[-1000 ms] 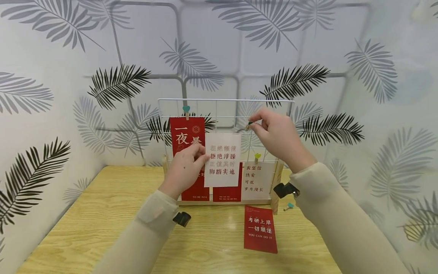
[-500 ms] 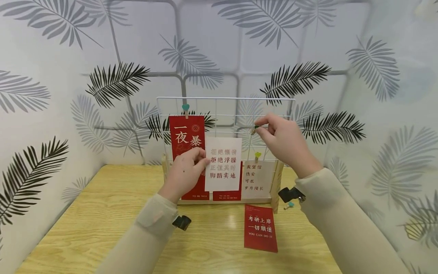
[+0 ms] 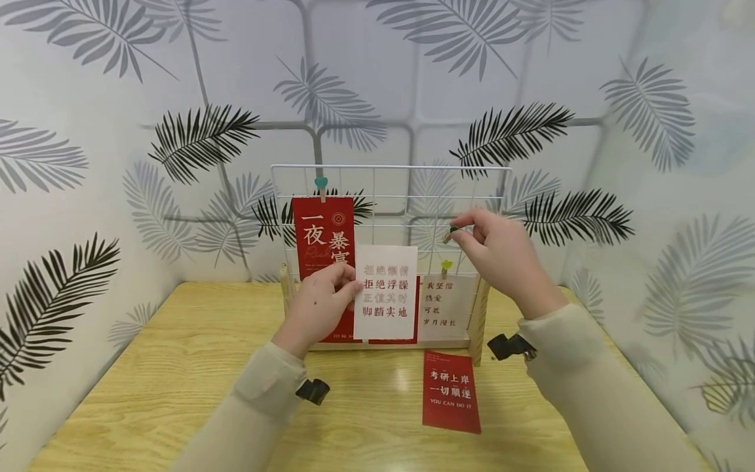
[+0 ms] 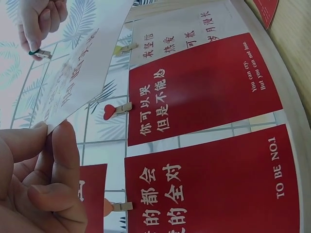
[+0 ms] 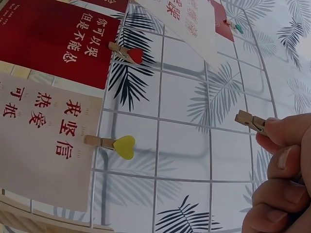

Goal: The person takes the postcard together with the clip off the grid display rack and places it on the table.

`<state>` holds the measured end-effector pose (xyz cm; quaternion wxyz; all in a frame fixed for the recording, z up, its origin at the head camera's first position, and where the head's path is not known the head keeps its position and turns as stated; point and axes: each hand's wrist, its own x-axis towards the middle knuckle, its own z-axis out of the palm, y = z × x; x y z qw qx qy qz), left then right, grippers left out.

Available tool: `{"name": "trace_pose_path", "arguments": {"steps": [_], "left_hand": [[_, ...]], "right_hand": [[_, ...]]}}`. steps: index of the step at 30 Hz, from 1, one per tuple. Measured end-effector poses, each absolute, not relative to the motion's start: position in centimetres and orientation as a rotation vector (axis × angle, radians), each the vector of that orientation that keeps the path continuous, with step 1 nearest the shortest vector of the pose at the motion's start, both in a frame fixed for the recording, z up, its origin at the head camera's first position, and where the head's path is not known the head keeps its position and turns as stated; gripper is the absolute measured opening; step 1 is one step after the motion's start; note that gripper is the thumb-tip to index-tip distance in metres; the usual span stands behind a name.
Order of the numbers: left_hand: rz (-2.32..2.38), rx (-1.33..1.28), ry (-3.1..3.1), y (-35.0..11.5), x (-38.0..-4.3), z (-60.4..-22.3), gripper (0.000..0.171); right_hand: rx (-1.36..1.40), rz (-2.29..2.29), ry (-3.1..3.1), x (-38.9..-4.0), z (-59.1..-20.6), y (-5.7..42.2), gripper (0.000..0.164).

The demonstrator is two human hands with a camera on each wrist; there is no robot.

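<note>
My left hand point(image 3: 321, 298) pinches the left edge of a white card point(image 3: 386, 262) printed with red and faint lettering, upright in front of the wire grid rack point(image 3: 392, 167). Between thumb and forefinger, my right hand point(image 3: 501, 252) holds a small wooden clothespin point(image 5: 250, 120) with a dark green end, level with the rack's right half. Behind the held card a red card point(image 4: 199, 90) hangs from a clothespin with a red heart point(image 5: 135, 56). To its right, a white card point(image 3: 445, 308) hangs under a yellow-heart clothespin point(image 5: 124, 147). Red cards point(image 3: 323, 229) also hang at the left.
A loose red card point(image 3: 451, 393) lies on the wooden table point(image 3: 212, 367) in front of the rack's wooden base point(image 3: 389, 344). A teal-heart clothespin point(image 3: 321, 184) holds the top left card. A leaf-patterned wall covering point(image 3: 360, 59) stands behind the rack.
The left hand has lowered the white card slightly. My right hand has moved right and down with the clothespin, away from the card.
</note>
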<state>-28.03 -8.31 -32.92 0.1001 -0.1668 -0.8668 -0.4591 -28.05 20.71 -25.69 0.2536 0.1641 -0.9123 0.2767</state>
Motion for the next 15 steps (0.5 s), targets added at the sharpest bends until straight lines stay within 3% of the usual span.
{"name": "trace_pose_path", "arguments": {"steps": [15], "left_hand": [[-1.441,-0.446,-2.603,-8.0,-27.5,-34.8,0.006]], "right_hand": [[0.401,0.851,-2.501,-27.4,-28.9,23.2,0.024]]}}
